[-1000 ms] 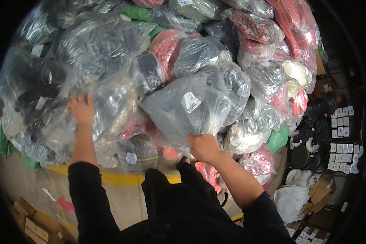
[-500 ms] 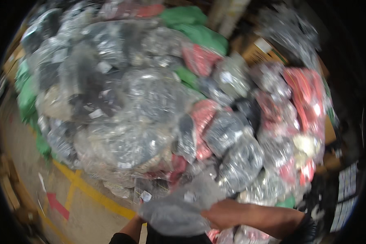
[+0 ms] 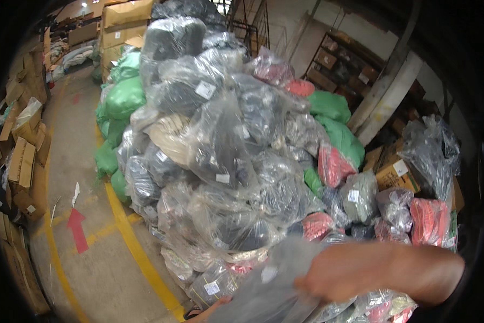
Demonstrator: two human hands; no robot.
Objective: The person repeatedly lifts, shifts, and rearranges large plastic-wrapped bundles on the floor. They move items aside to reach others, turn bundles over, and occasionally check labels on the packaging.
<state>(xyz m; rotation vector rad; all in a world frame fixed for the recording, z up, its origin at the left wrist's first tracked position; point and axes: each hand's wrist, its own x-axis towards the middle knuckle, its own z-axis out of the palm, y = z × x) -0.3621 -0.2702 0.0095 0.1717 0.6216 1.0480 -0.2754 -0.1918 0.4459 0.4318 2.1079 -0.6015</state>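
Note:
A grey, see-through plastic bag (image 3: 271, 280) with a small white label hangs blurred at the bottom middle, in front of a large heap of bagged goods. My right hand (image 3: 325, 274) is closed on the bag's right side, its forearm crossing in from the right. At the bag's lower left edge my left hand (image 3: 220, 306) shows only in part, a dark band at its wrist; it grips the bag, though most of its fingers are hidden. What the bag contains is too blurred to make out. Close by lies a labelled clear bag (image 3: 212, 282).
The heap of clear bags (image 3: 226, 210) rises ahead, with green sacks (image 3: 124, 99) on its left and red bundles (image 3: 429, 220) on its right. A floor aisle with yellow lines (image 3: 129, 237) and a red arrow (image 3: 77, 230) runs left, beside cardboard boxes (image 3: 22, 161). A pillar (image 3: 390, 94) stands behind.
The view has tilted up and shifted left, bringing the aisle and back wall into sight. Both hands keep hold of the bag, and my right arm has lifted higher across the view.

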